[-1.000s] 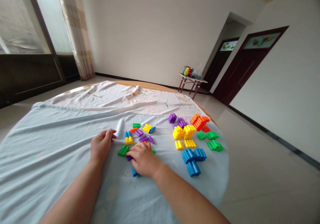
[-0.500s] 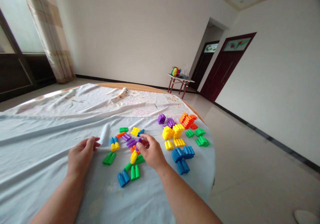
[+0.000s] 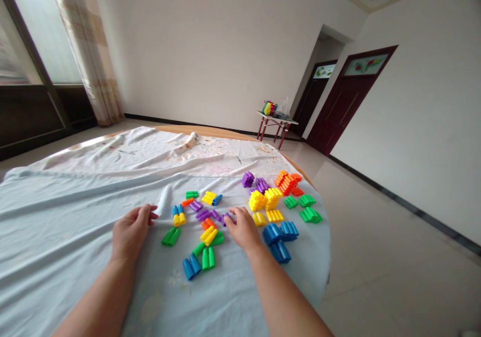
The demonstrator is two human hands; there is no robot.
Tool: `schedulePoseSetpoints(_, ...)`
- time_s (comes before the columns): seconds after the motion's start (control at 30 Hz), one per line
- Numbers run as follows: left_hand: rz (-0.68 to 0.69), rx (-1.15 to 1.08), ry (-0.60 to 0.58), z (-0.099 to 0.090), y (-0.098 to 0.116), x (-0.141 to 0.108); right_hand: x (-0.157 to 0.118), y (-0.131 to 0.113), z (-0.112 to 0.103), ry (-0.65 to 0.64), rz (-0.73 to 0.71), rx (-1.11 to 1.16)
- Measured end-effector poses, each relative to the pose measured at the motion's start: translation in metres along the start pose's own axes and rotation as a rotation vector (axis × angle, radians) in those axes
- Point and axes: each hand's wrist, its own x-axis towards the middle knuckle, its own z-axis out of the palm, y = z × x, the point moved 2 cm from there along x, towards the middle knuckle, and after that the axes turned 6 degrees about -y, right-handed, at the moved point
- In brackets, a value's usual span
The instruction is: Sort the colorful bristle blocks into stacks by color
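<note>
Sorting about half done, by my reading. Right hand (image 3: pixel 243 229) pinches a small purple ribbed plastic block (image 3: pixel 226 218); colour-grouped stacks (image 3: pixel 280 207) sit right of it, mixed loose blocks (image 3: pixel 199 227) left. Left hand (image 3: pixel 131 231) rests loosely curled, empty, on the pale-blue cloth (image 3: pixel 75 237).

I'm seeing a round wooden table (image 3: pixel 300 169) lying under pale blue cloth (image 3: pixel 75 217), with colourful plastic blocks (image 3: pixel 270 199) sitting near right.

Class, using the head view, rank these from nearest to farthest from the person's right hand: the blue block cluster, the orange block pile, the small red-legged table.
1. Blue block cluster, just right of the right hand.
2. Orange block pile, farther back on the cloth.
3. Small red-legged table, across the room by the doors.
</note>
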Motion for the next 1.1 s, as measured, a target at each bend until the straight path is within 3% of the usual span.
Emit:
schedulePoseSetpoints(0.2, -0.001, 0.012, 0.003, -0.001, 0.000, 0.001, -0.005, -0.005, -0.006, 0.007, 0.001, -0.083)
schedulePoseSetpoints(0.43, -0.020, 0.056, -0.001, -0.003, -0.008, 0.006, -0.005, -0.013, -0.003, -0.094, 0.049, -0.128)
schedulePoseSetpoints(0.53, -0.027, 0.079, 0.002, -0.004, -0.012, 0.009, -0.003, -0.021, -0.012, -0.077, 0.023, -0.103)
schedulePoseSetpoints(0.7, -0.052, 0.099, 0.002, -0.004, -0.012, 0.011, 0.010, -0.039, -0.053, -0.021, -0.053, 0.008)
schedulePoseSetpoints(0.8, -0.075, 0.116, 0.002, -0.004, -0.012, 0.011, 0.025, -0.038, -0.084, 0.011, -0.077, 0.090)
schedulePoseSetpoints(0.97, -0.073, 0.103, -0.003, -0.003, -0.006, 0.006, 0.063, 0.000, -0.128, 0.053, 0.008, 0.110)
schedulePoseSetpoints(1.1, -0.076, 0.094, 0.002, -0.003, -0.002, 0.005, 0.097, 0.041, -0.151, 0.043, 0.125, 0.070)
